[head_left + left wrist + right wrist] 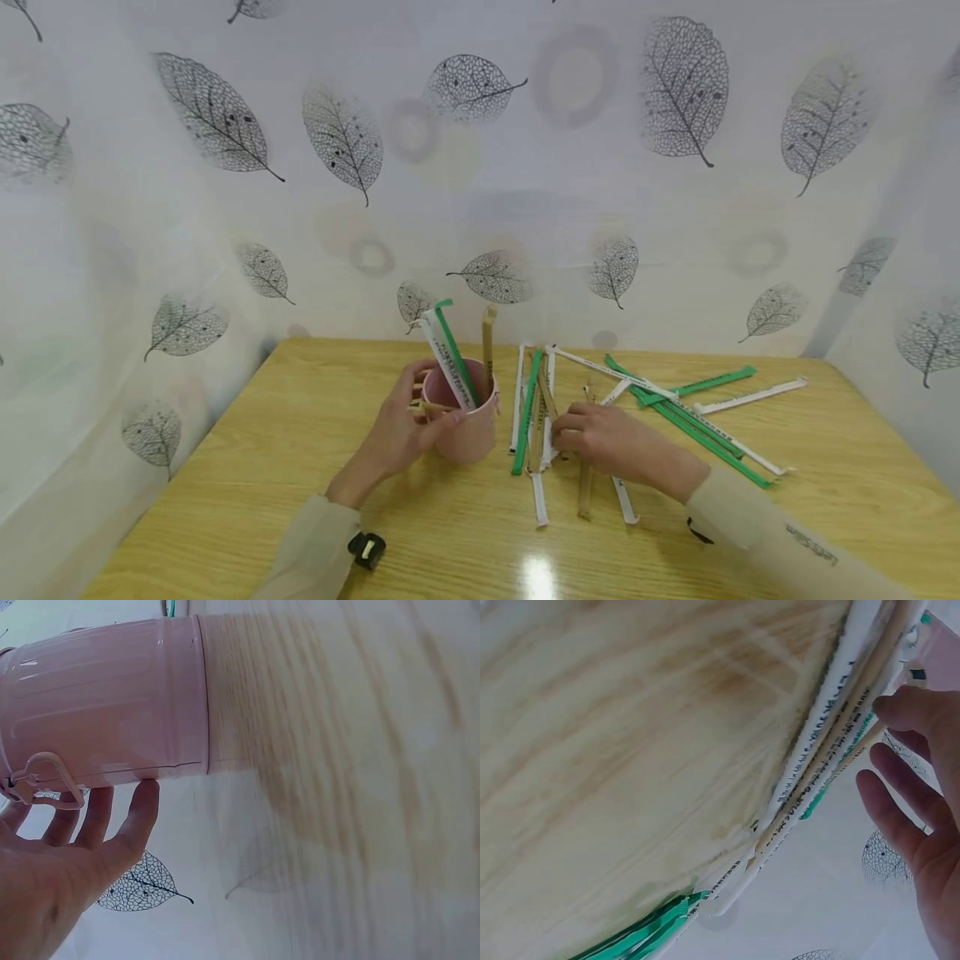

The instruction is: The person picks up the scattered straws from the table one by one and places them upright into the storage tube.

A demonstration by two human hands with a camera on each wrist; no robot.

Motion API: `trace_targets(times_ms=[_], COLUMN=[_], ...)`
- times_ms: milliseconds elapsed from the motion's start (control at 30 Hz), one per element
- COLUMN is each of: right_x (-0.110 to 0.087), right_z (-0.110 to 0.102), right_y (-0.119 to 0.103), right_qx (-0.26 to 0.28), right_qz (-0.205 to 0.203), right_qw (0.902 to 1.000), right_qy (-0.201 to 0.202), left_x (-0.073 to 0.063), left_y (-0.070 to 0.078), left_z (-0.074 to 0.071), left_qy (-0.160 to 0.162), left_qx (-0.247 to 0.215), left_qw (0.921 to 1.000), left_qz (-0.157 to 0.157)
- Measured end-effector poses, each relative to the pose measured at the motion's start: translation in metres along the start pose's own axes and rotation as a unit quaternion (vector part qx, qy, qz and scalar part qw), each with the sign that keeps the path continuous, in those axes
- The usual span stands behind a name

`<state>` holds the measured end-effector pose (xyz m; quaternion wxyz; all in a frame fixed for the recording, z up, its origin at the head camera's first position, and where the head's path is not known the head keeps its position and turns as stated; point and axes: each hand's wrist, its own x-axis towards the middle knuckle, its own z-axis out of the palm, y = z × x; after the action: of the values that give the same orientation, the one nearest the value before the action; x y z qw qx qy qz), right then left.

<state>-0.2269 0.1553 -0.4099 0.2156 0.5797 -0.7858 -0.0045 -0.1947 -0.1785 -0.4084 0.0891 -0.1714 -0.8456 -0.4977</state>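
I see a tabletop (442, 533) of yellowish wood grain in front of me, with a bright patch of glare (537, 577) low in my view. Beyond it and along both sides rises a pale backdrop (517, 204), printed with dark, net-veined leaves (686, 92) and faint, blurry rings (576, 77).

Soft, even light fills my head view, with faint shadows by my right grip (600, 437) and 1 white glare patch on the worktop (442, 533); print on the wrapped strips (527, 417) blurs. My 2 wrist views look paler and hazy, wood grain smeared, a small highlight glinting on the pink bucket (112, 697).
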Motion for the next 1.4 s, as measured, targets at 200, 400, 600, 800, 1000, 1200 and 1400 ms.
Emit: trace_targets(times_ms=[200,400,600,800,1000,1200,1400], right_x=[0.004,0.005,0.006,0.008,0.010,0.014,0.020], right_z=[-0.012,-0.032,-0.044,-0.047,-0.046,-0.049,-0.053], right_y=[0.006,0.007,0.009,0.020,0.030,0.033,0.036], right_qx=[0.067,0.124,0.109,0.079,0.098,0.104,0.134], right_qz=[-0.022,0.019,0.071,0.095,0.104,0.116,0.122], right_qw=[0.9855,0.9685,0.9513,0.9185,0.8989,0.8866,0.8660], right_qy=[0.154,0.215,0.280,0.376,0.414,0.435,0.466], left_x=[0.000,0.000,-0.001,-0.001,0.000,-0.001,0.000], left_y=[0.000,0.001,0.001,0.000,-0.001,-0.001,0.000], left_z=[0.000,0.000,-0.001,0.000,0.001,0.001,0.000], left_qy=[-0.002,-0.001,0.000,0.001,0.001,0.001,-0.001], left_qx=[0.005,0.004,0.007,0.006,-0.002,0.001,0.002], left_qw=[1.0000,1.0000,1.0000,1.0000,1.0000,1.0000,1.0000], left_qz=[-0.002,-0.005,-0.001,0.000,0.006,0.008,0.002])
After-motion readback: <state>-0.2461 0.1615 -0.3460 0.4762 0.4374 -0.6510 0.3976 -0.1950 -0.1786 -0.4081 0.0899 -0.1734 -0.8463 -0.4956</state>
